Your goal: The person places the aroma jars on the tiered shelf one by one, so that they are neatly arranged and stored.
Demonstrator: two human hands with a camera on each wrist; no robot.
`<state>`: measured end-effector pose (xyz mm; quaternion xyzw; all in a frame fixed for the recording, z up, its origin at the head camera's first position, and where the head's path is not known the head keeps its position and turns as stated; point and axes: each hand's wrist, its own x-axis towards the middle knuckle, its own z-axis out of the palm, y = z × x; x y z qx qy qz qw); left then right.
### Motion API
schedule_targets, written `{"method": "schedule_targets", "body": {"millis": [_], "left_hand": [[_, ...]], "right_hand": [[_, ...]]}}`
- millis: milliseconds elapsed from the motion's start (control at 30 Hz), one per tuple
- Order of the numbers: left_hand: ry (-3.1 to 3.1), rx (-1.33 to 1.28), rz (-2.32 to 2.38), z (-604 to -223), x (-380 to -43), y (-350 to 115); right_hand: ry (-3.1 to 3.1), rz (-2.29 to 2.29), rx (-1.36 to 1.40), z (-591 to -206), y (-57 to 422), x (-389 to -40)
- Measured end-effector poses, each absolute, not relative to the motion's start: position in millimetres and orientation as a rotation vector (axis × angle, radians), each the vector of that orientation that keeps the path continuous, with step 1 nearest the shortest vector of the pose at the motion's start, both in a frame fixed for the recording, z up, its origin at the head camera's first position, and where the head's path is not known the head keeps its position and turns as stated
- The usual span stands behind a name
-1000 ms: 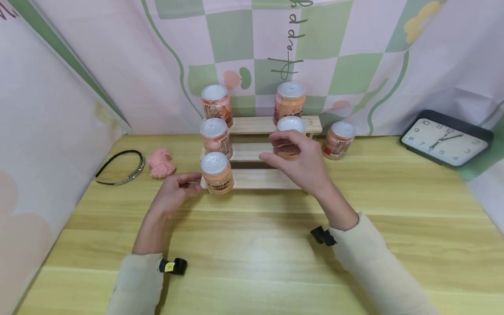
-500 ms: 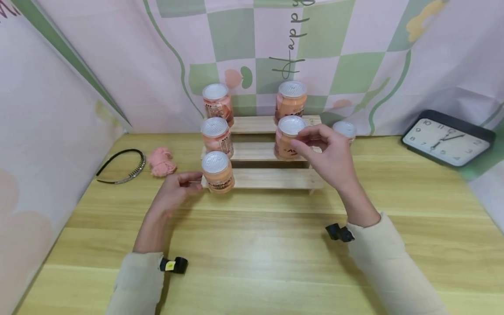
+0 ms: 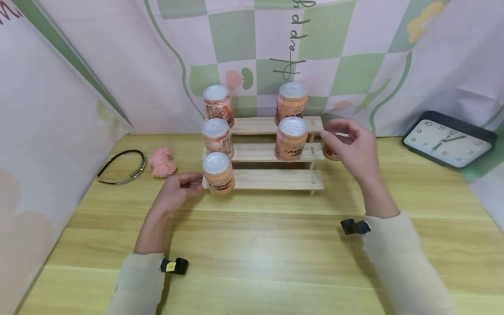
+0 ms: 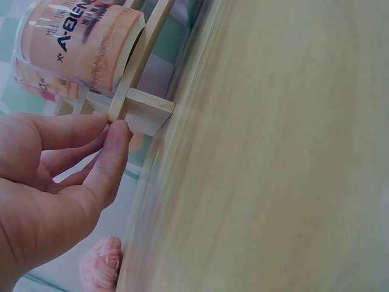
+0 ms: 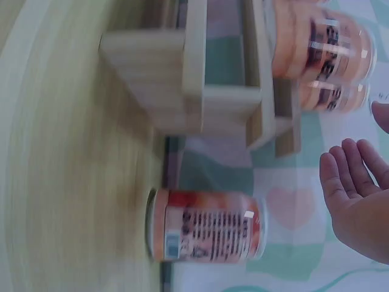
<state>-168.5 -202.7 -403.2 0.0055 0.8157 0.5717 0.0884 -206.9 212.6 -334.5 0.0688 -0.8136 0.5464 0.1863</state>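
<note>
A three-step wooden shelf [image 3: 271, 179] stands on the table. Its left side carries one jar on each step: the front jar [image 3: 218, 179], the middle jar [image 3: 218, 142] and the back jar [image 3: 218, 107]. On the right, one jar [image 3: 291, 144] sits on the middle step and another [image 3: 292, 105] on the top. My left hand [image 3: 175, 192] pinches the bottom step's left end between thumb and fingers, plain in the left wrist view. Holding nothing, my right hand [image 3: 354, 148] hovers over a loose jar [image 5: 209, 226] on the table, hiding most of it in the head view.
Left of the shelf lie a pink yarn bundle [image 3: 162, 162] and a black headband [image 3: 122, 167]. A black-framed clock [image 3: 449, 139] leans at the back right. A printed cloth [image 3: 232, 35] hangs behind the shelf.
My right hand has moved right, from in front of the middle-step right jar to above the loose jar beside the shelf. The left hand has stayed at the shelf's end.
</note>
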Motion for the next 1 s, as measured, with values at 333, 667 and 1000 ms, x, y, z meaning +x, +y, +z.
{"method": "schedule_targets", "body": {"millis": [333, 667, 1000], "left_hand": [[2.417, 0.034, 1.711, -404.6, -167.5, -203.8], [2.405, -0.002, 1.711, -403.9, -166.8, -204.0], [2.415, 0.013, 1.702, -404.1, -168.3, -205.2]], "right_hand": [[-2.372, 1.438, 0.056, -347.1, 246.8, -223.6], [-2.431, 1.375, -0.12, -360.4, 266.9, -239.0], [-2.531, 1.367, -0.113, -370.1, 273.4, -251.5]]}}
